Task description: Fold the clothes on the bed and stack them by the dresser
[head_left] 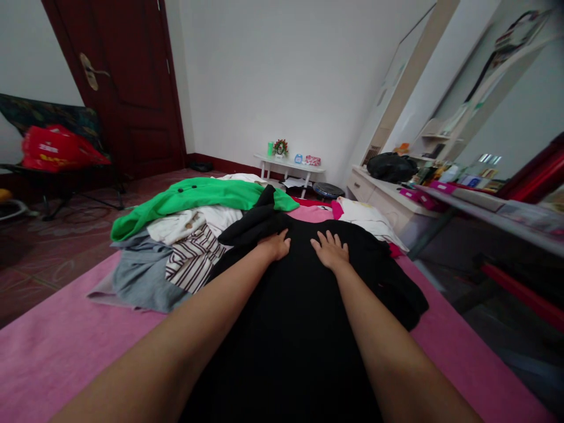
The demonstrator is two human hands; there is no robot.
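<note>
A black garment (299, 317) lies spread along the middle of a pink sheet (66, 346). My left hand (275, 244) rests flat on its upper part, fingers stretched toward the right. My right hand (330, 249) lies flat beside it, fingers spread, a short gap between the two. Both hands press on the black cloth and hold nothing. A black sleeve or fold (259, 220) bunches just beyond my left hand.
A pile of clothes sits at the left: a green jacket (198, 197), a striped shirt (194, 261), a grey garment (141, 276). White cloth (370, 217) lies at the right. A dark red door (127, 82), a small white table (288, 167) and a cluttered dresser (396, 194) stand beyond.
</note>
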